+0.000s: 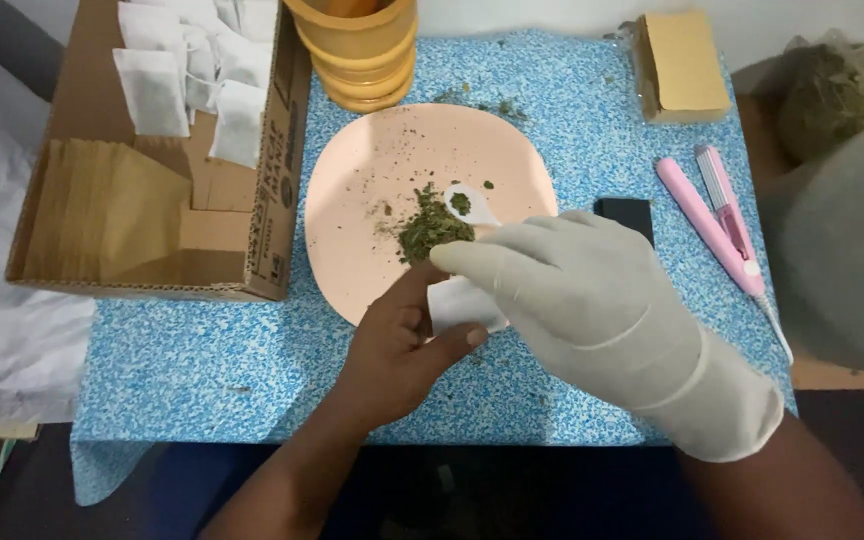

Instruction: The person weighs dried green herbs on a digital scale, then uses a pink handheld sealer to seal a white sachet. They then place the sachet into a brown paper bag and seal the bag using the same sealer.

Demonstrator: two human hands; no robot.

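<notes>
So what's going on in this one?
A person works over a pink plate on a blue speckled table. The gloved right hand pinches dried green herb from the small pile on the plate, while the bare left hand holds a small white paper bag at the plate's edge. A cardboard box of white and brown bags sits to the left, stacked yellow cups behind the plate, and a pink sealing tool to the right.
</notes>
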